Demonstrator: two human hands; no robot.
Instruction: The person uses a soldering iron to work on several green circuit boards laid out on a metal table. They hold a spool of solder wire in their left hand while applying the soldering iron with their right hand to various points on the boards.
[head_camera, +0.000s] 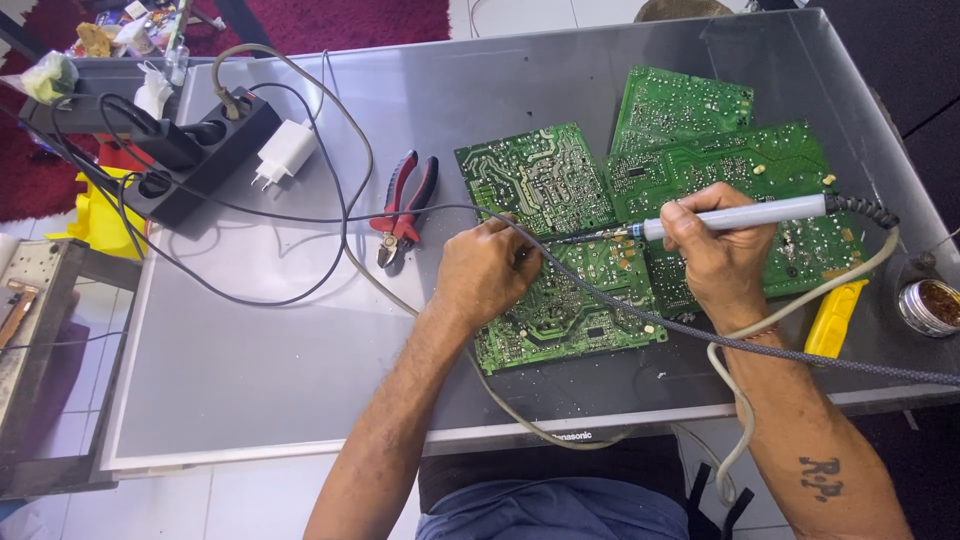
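Steadily soldering on green printed circuit boards (560, 310).
Right hand (715, 250) clasps a light-blue soldering iron (735, 216); left hand (485, 272), fingers curled, presses the board.

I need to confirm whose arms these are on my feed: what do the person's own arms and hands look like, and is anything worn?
Both forearms are bare, with no sleeves or gloves. The left hand shows no ring or watch. The right hand has a thin thread-like band at its wrist, and a small dark tattoo marks that forearm.
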